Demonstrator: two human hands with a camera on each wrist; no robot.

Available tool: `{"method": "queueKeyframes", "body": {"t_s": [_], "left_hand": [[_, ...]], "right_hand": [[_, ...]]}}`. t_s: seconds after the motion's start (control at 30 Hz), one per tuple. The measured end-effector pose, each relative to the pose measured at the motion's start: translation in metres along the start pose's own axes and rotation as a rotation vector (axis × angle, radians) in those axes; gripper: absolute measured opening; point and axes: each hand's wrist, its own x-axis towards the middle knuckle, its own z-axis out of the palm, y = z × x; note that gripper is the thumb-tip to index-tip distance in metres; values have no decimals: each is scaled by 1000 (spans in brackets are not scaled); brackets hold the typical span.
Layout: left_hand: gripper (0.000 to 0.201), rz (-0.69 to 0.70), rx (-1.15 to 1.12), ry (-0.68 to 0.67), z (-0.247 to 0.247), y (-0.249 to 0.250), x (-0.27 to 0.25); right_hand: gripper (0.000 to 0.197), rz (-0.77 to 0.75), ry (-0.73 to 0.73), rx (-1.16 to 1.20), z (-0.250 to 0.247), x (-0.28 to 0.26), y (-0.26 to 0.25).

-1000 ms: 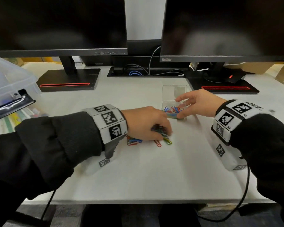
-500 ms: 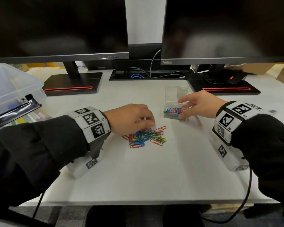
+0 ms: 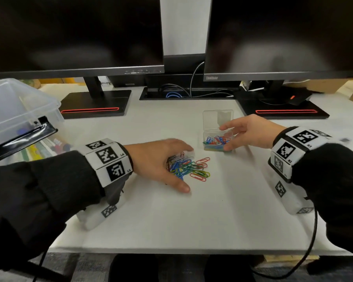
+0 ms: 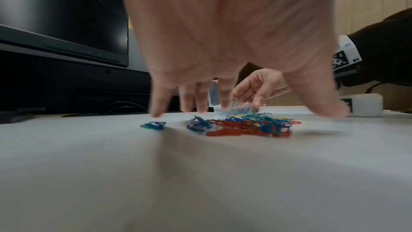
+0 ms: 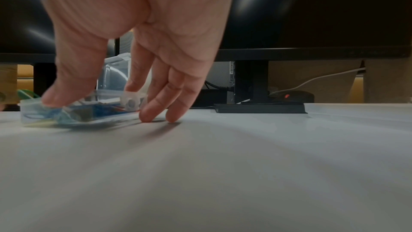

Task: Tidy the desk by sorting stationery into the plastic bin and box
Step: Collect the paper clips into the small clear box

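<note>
A pile of coloured paper clips [image 3: 194,169] lies mid-desk, blurred in the left wrist view [image 4: 245,127]. My left hand [image 3: 186,168] arches over the pile's left part, fingers spread and tips down on the desk, thumb stretched out toward me; it grips nothing I can see. Just right of it stands a small clear box [image 3: 216,142] with its lid [image 3: 217,118] up and several clips inside. My right hand [image 3: 225,138] pinches this box [image 5: 78,112], thumb on the near side and index finger on the far rim, while two other fingers [image 5: 156,112] touch the desk.
A large clear plastic bin [image 3: 18,106] sits at the left edge, a black clipboard [image 3: 22,139] against it and markers [image 3: 57,144] behind. Two monitors on black stands [image 3: 94,102] [image 3: 283,110] line the back, with a cable slot [image 3: 181,94] and a mouse [image 3: 293,97].
My left hand drew back left off the clips, baring the pile, and now spreads its fingers down over the pile's left side. The right hand stays on the small box.
</note>
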Motion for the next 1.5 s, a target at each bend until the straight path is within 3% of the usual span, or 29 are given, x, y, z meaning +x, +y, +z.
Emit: {"method": "queueKeyframes", "body": {"t_s": [0.1,0.3,0.5,0.83,0.93,1.03,1.2,1.33,1.5], "left_hand": [[95,-103,45,33,-3,-4,-1],[48,-45,-33,31,-4,0,0],[21,-38,-100,142,-5,-2,6],[14,86,-147,592,-16,7,29],[12,156,-162,674,-19,16,44],[13,243,-165,648,-18,28,57],[21,270,-98,440,-14,34,66],[20,137,-65,559,-15,30,60],[25,34,4,350,-9,22,49]], "right_hand": [[58,0,-6,-1,0,1,1],[57,3,-4,5,1,2,2],[52,-7,-5,10,1,1,1],[62,-59,-41,-39,7,0,-5],[63,-70,-51,-30,7,2,-5],[61,-79,-70,14,8,2,-5],[55,-102,-71,31,7,0,-4],[58,-84,-76,35,7,1,-3],[61,-66,-65,27,8,1,-5]]}}
